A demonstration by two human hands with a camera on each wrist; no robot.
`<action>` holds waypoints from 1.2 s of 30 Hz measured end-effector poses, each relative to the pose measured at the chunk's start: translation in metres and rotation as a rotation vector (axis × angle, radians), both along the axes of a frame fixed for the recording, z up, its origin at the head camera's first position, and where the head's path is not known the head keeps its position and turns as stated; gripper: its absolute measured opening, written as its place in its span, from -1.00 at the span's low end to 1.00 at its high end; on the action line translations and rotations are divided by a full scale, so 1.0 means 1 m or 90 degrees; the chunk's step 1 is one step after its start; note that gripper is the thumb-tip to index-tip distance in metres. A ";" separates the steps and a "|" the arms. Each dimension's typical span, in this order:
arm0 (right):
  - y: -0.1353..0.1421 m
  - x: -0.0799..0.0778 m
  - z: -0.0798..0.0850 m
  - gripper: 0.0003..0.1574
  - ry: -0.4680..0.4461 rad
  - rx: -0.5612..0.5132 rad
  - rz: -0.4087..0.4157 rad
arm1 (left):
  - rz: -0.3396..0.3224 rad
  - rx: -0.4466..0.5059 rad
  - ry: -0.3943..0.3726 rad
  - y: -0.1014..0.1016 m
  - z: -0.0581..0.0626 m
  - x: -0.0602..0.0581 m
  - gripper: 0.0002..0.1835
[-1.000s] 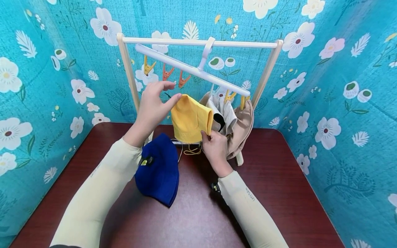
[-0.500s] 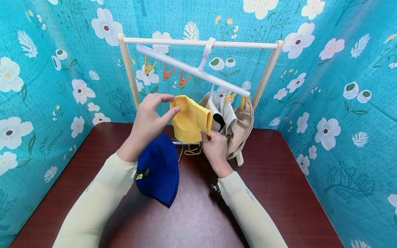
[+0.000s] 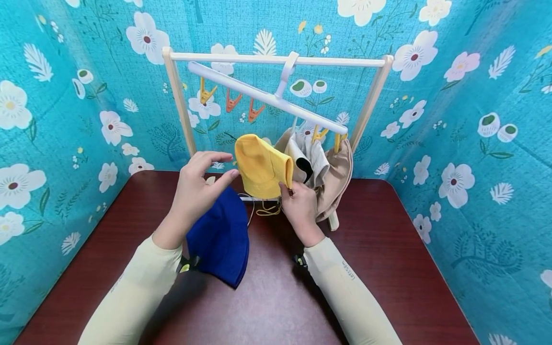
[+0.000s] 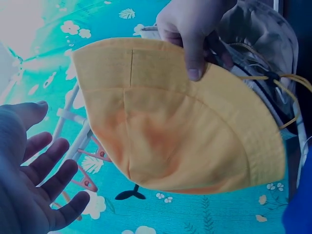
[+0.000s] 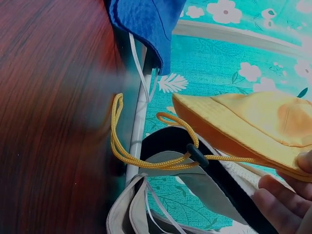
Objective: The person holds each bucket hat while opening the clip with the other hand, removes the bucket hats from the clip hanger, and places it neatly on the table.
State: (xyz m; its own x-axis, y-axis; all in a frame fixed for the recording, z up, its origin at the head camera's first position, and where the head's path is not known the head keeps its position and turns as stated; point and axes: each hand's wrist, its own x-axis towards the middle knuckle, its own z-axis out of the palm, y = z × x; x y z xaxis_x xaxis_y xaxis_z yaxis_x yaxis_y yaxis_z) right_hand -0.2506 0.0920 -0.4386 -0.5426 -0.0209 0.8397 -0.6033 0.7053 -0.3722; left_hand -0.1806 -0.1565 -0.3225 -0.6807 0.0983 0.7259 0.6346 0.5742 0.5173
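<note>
My right hand (image 3: 299, 203) pinches the brim of a yellow bucket hat (image 3: 260, 167), thumb on one face and fingers on the other. The hat is held up in the air, folded flat, its yellow cord with a dark toggle (image 5: 197, 155) dangling below. To the left of the hat my left hand (image 3: 196, 189) is spread, thumb and fingers apart with nothing between them; a gap separates it from the fabric in the left wrist view. A blue hat (image 3: 222, 239) lies on the table, partly behind the left forearm.
A white clip hanger (image 3: 241, 86) hangs tilted from a wooden rack (image 3: 362, 105), right end lower. Orange clips (image 3: 255, 111) and a yellow clip (image 3: 206, 91) hang on its left side. Beige and grey hats (image 3: 338, 175) are clipped at its right, just behind the right hand.
My left hand has come away from the yellow hat's top, moving down and to the left. The right hand keeps its grip, and the hat has shifted only slightly left.
</note>
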 end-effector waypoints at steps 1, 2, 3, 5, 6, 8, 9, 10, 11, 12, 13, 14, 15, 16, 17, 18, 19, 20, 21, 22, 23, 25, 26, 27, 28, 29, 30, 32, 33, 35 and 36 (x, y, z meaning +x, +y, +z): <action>0.000 0.000 0.000 -0.36 0.002 0.004 0.000 | -0.001 0.001 -0.001 0.000 -0.002 0.002 -0.64; 0.000 0.000 0.000 -0.36 0.006 0.008 0.000 | -0.002 0.001 0.000 -0.001 -0.005 0.004 -0.64; 0.000 0.000 0.000 -0.37 0.008 0.010 0.000 | -0.004 0.001 0.001 -0.001 -0.008 0.006 -0.64; 0.000 -0.001 0.000 -0.43 0.013 0.016 0.001 | -0.004 -0.001 0.005 -0.002 -0.014 0.009 -0.63; 0.000 -0.001 0.000 -0.46 0.015 0.018 0.003 | -0.004 -0.001 0.004 -0.003 -0.017 0.011 -0.62; 0.001 -0.001 0.000 -0.51 0.018 0.023 0.003 | 0.000 -0.001 0.001 -0.003 -0.022 0.015 -0.61; 0.001 -0.002 -0.001 -0.54 0.020 0.026 0.002 | 0.002 -0.001 -0.001 -0.004 -0.024 0.016 -0.61; 0.001 -0.002 -0.001 -0.55 0.023 0.028 0.002 | 0.002 0.000 -0.004 -0.005 -0.026 0.018 -0.61; 0.001 -0.002 -0.001 -0.55 0.027 0.028 0.002 | 0.002 0.001 -0.006 -0.005 -0.028 0.020 -0.61; 0.002 -0.002 -0.001 -0.55 0.031 0.028 0.002 | 0.001 0.003 -0.008 -0.006 -0.029 0.021 -0.61; 0.002 -0.003 -0.001 -0.55 0.034 0.026 0.000 | -0.001 0.005 -0.010 -0.006 -0.031 0.023 -0.61; 0.002 -0.003 -0.001 -0.55 0.038 0.025 0.000 | -0.004 0.007 -0.011 -0.006 -0.032 0.024 -0.62; 0.002 -0.003 -0.001 -0.56 0.040 0.024 0.000 | -0.009 0.010 -0.010 -0.007 -0.033 0.025 -0.62; 0.003 -0.003 -0.001 -0.55 0.043 0.022 -0.001 | -0.013 0.014 -0.010 -0.007 -0.035 0.027 -0.62; 0.003 -0.003 -0.001 -0.56 0.044 0.021 -0.001 | -0.017 0.017 -0.008 -0.007 -0.037 0.028 -0.62; 0.003 -0.003 -0.001 -0.57 0.043 0.019 -0.001 | -0.021 0.020 -0.007 -0.007 -0.038 0.028 -0.61; 0.003 -0.003 -0.001 -0.57 0.042 0.019 0.000 | -0.025 0.023 -0.006 -0.007 -0.040 0.029 -0.61; 0.003 -0.003 -0.001 -0.58 0.042 0.021 0.002 | -0.028 0.026 -0.006 -0.007 -0.042 0.030 -0.61; 0.003 -0.004 -0.001 -0.60 0.040 0.023 0.002 | -0.030 0.029 -0.006 -0.007 -0.043 0.031 -0.60; 0.003 -0.004 -0.002 -0.62 0.040 0.026 0.003 | -0.030 0.030 -0.006 -0.007 -0.045 0.031 -0.60; 0.003 -0.004 -0.001 -0.64 0.040 0.028 0.004 | -0.030 0.031 -0.007 -0.007 -0.047 0.031 -0.60; 0.004 -0.004 -0.002 -0.68 0.042 0.034 0.005 | -0.030 0.034 -0.011 -0.006 -0.049 0.031 -0.60; 0.004 -0.004 -0.001 -0.69 0.044 0.037 0.007 | -0.031 0.034 -0.016 -0.006 -0.050 0.031 -0.60; 0.004 -0.004 -0.001 -0.70 0.044 0.038 0.008 | -0.031 0.032 -0.021 -0.006 -0.051 0.031 -0.60; 0.004 -0.004 -0.001 -0.70 0.047 0.039 0.010 | -0.033 0.030 -0.025 -0.006 -0.052 0.031 -0.61; 0.005 -0.004 -0.001 -0.69 0.048 0.040 0.012 | -0.035 0.030 -0.028 -0.006 -0.053 0.031 -0.61; 0.005 -0.004 -0.001 -0.70 0.048 0.042 0.015 | -0.037 0.030 -0.031 -0.005 -0.054 0.030 -0.62; 0.005 -0.004 0.000 -0.72 0.047 0.045 0.021 | -0.036 0.026 -0.032 -0.006 -0.054 0.029 -0.62; 0.005 -0.005 0.000 -0.72 0.045 0.045 0.023 | -0.034 0.026 -0.030 -0.006 -0.054 0.029 -0.62; 0.005 -0.005 0.001 -0.70 0.042 0.045 0.027 | -0.030 0.027 -0.029 -0.007 -0.055 0.028 -0.61; 0.005 -0.005 0.001 -0.71 0.040 0.043 0.027 | -0.028 0.029 -0.030 -0.007 -0.054 0.027 -0.61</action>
